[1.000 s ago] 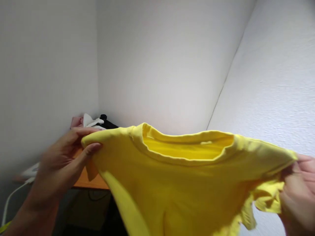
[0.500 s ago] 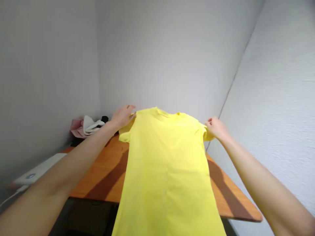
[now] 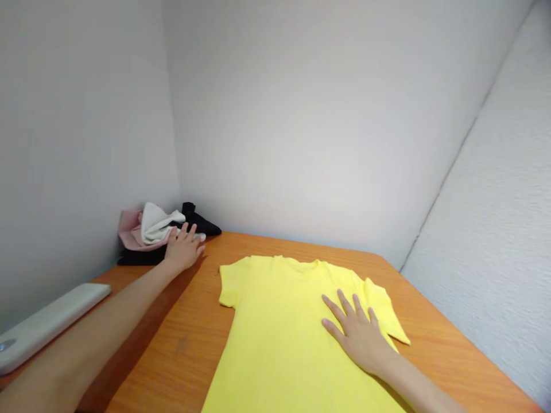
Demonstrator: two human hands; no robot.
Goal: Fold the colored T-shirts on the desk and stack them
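Observation:
A yellow T-shirt [image 3: 284,332] lies spread on the wooden table [image 3: 181,338], its collar toward the far wall and both short sleeves out to the sides. The lower part of the shirt runs out of view at the bottom. My right hand [image 3: 359,338] rests on the shirt's right side, palm down with fingers spread. Off to the left, my left hand [image 3: 184,249] is stretched out, fingers apart, close by a heap of clothes. Whether it touches the heap I cannot tell.
Pink cloth [image 3: 130,229], white cloth [image 3: 155,223] and black cloth [image 3: 202,222] are heaped in the far left corner. A long white device [image 3: 55,321] lies along the table's left side. Grey walls [image 3: 301,115] enclose the table behind and beside.
The T-shirt, earlier held up by its sleeves in both hands, now lies on the table. My left hand has moved left toward the heap; my right hand has come down onto the shirt.

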